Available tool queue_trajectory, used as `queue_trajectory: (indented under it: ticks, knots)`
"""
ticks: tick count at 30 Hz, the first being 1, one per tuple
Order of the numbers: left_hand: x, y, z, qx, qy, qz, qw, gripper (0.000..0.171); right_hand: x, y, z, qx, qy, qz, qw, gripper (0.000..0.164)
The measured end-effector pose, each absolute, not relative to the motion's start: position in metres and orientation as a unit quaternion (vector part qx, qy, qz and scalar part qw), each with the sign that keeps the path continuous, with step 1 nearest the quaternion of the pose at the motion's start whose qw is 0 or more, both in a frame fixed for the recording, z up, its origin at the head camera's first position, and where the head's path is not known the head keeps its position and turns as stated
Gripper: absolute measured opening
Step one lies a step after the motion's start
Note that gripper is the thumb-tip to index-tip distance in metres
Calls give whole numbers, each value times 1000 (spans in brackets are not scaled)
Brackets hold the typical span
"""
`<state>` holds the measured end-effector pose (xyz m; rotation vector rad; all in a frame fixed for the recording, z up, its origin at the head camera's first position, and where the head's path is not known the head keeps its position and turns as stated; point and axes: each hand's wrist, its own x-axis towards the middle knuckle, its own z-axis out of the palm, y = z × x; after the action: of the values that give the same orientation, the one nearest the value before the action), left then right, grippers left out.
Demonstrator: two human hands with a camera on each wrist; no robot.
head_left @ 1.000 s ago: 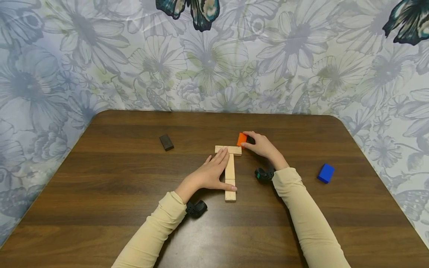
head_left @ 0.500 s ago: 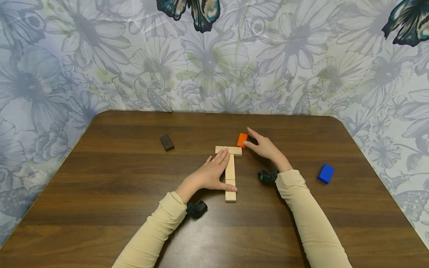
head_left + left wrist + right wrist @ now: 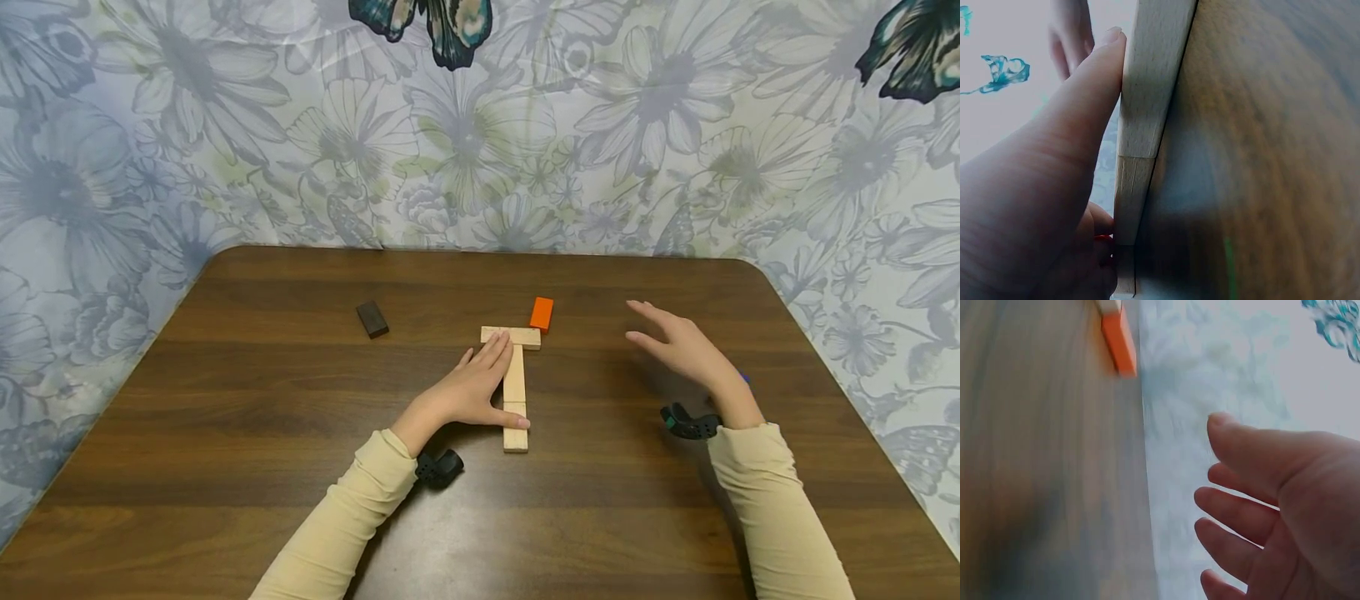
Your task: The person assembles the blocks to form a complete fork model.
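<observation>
My left hand (image 3: 467,390) rests with straight fingers on plain wooden blocks laid in a T shape. Its fingertips touch the crosswise block (image 3: 523,337), and its thumb lies on the lower stem block (image 3: 515,442). Above that one, a second stem block (image 3: 515,375) runs up to the crosspiece. An orange block (image 3: 542,314) lies at the crosspiece's right end, angled upward. To the right, my right hand (image 3: 686,350) hovers over the table, fingers spread and holding nothing. It mostly hides a blue block (image 3: 745,378). In the right wrist view the orange block (image 3: 1119,342) is blurred.
A dark brown block (image 3: 372,319) lies alone on the left part of the wooden table (image 3: 247,400). Behind the table's far edge hangs a flowered wall covering (image 3: 465,158). Each wrist wears a black camera strap.
My right hand has let go of the orange block and moved right, over towards the blue block. The orange block stays beside the crosspiece. My left hand has not moved.
</observation>
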<state>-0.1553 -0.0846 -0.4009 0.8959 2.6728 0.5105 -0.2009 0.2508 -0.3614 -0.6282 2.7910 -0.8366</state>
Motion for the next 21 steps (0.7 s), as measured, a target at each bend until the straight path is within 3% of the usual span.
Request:
queue_trajectory:
  ticks: [6,11,16,21]
  knots:
    - [-156,-84,-402,308,925,175,140,116,-175,313,-358,-167,946,-270,66,59]
    - [-156,-84,-401,309,925,174,138,116,-161,352,-369,-119,945,-288,100,64]
    - [-156,-85,-402,313,924,175,133,116,-152,375,-388,-117,926,-334,134,68]
    - [-157,-84,-402,312,924,177,134,116,-147,382,-403,-149,917,-354,110,61]
